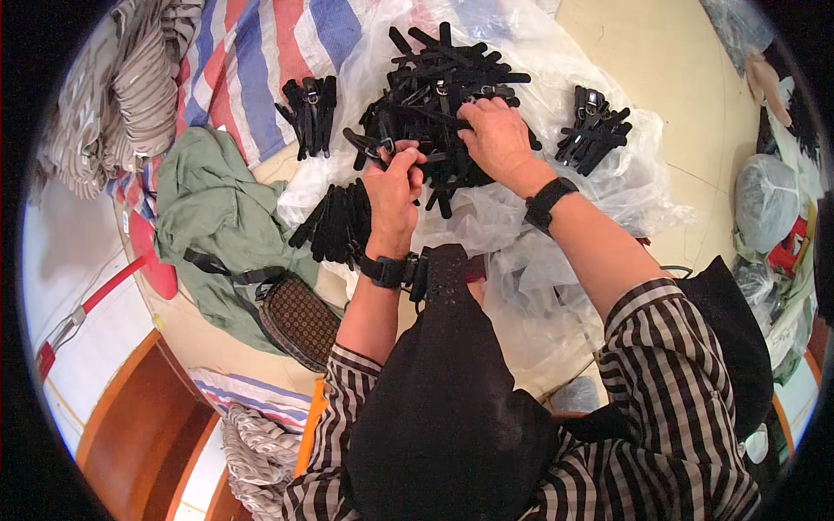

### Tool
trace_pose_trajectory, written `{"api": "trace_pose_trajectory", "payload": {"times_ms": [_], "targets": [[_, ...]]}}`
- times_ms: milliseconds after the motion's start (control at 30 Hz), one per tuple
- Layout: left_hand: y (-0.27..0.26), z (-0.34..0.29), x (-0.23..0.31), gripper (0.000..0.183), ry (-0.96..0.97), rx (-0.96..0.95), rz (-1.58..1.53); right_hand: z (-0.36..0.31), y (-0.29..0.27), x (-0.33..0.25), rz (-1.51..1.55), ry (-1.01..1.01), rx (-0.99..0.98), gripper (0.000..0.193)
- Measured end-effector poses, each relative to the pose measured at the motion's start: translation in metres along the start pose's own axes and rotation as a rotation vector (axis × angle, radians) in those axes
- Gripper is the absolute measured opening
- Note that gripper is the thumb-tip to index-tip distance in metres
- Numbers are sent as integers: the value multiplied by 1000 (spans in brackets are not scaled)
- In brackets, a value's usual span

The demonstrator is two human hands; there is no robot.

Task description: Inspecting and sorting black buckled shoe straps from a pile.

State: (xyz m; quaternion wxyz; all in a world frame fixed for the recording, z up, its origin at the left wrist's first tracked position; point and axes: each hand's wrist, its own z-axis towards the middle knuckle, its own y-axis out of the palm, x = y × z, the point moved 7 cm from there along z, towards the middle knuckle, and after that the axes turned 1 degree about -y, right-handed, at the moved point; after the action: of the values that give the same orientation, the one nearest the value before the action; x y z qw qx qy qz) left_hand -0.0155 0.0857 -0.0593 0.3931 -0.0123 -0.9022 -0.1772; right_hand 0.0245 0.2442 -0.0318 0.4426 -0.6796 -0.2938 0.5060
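Observation:
A heap of short black straps (443, 74) with small metal buckles lies in front of me on clear plastic sheeting. My left hand (395, 191) is closed in a pinch on one black buckled strap (369, 143) at the heap's near left side. At the right of the heap, my right hand (499, 143) has its fingers curled down onto a black strap; the fingertips are partly hidden. Sorted bunches lie around: one strap bunch (311, 117) at the far left, another bunch (593, 130) at the right, and a third bunch (334, 221) beside my left wrist.
Crumpled clear plastic (547, 286) spreads under and right of the heap. A green garment (213, 204) and a brown patterned pouch (300, 321) lie on the left. Striped woven sheeting (261, 65) is behind them. Filled plastic bags (764, 204) stand along the right edge.

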Motion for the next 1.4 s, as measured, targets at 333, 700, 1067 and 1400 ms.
{"api": "trace_pose_trajectory", "payload": {"times_ms": [333,700,1067,1400], "targets": [[-4,-2,3,11,36,-20,-5,-16,3,24,457,193,59,12],[26,-14,12,10,-8,-132,-80,-49,-23,18,1305,375,-127,14],[-2,-26,-2,13,-36,-93,57,-77,24,-47,1194,221,-365,12],[-1,-27,-7,16,4,-231,-52,-30,12,11,199,173,-25,28]]}}
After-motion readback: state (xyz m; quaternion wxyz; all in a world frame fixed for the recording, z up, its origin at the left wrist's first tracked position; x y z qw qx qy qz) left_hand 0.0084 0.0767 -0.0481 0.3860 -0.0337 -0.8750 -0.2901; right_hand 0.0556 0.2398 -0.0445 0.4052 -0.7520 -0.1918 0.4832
